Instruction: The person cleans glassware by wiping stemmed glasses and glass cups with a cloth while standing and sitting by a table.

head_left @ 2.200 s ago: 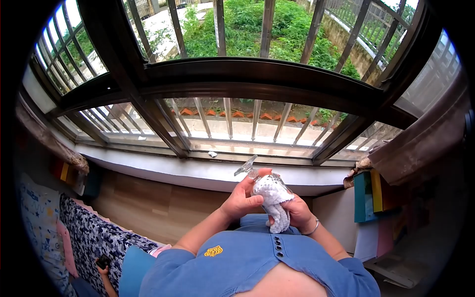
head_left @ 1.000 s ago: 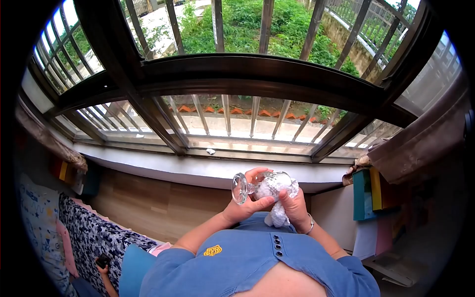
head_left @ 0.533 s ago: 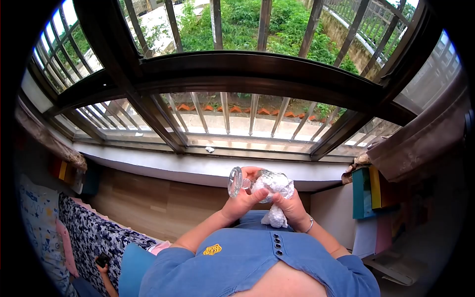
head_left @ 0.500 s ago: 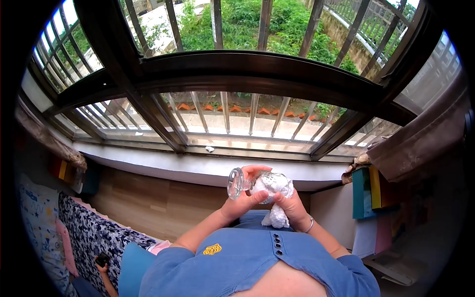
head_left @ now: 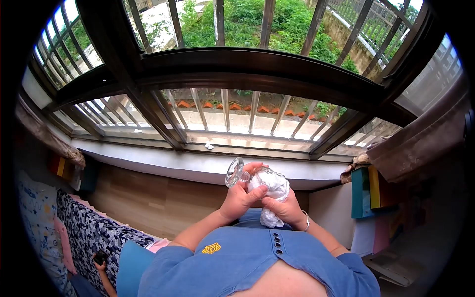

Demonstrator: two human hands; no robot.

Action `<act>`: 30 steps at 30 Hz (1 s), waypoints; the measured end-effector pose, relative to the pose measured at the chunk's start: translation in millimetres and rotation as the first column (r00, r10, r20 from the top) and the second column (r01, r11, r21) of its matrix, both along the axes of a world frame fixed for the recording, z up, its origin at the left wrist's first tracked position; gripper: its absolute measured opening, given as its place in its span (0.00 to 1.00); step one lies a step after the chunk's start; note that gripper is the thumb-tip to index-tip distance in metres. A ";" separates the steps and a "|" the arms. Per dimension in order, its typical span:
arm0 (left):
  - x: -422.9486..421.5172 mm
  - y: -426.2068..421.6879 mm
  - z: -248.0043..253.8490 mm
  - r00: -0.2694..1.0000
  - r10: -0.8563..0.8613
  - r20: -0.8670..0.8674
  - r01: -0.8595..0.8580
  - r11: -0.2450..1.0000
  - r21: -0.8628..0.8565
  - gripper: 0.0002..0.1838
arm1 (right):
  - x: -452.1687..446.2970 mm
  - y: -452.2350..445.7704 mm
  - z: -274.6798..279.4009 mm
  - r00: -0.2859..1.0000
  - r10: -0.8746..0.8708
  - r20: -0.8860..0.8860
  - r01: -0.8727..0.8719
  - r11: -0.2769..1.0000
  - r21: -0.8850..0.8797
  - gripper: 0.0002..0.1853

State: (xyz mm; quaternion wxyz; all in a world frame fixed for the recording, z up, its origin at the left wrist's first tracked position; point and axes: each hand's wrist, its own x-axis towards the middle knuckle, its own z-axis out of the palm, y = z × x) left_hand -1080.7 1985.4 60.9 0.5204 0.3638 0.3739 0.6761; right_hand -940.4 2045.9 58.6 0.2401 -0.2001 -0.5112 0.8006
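Observation:
A clear stemmed glass (head_left: 234, 172) is held tilted in front of my body, its round foot pointing up and to the left. My left hand (head_left: 242, 199) is closed around its stem and lower bowl, the thumb pressing on a white cloth (head_left: 271, 184). The cloth covers most of the bowl, and its loose end hangs down below the hands. My right hand (head_left: 288, 208) grips the cloth against the bowl's other side. Cloth and fingers hide much of the bowl.
A dark-framed window (head_left: 257, 74) and white ledge (head_left: 208, 166) lie ahead. A small white scrap (head_left: 209, 146) rests on the sill. At right stand teal and yellow boxes (head_left: 363, 193). On the left, another person's hand (head_left: 100, 263) holds a dark object near a patterned bed cover (head_left: 89, 227).
The glass has turned slightly, its foot shifting up. My left thumb has moved onto the cloth, and my right hand has shifted a little left with the cloth's hanging end.

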 end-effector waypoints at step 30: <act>-4.3 1.0 -4.6 0.999 -0.012 0.041 0.017 0.991 -0.130 0.33 | -6.6 -7.1 9.7 0.988 0.007 0.154 0.004 0.997 -0.072 0.19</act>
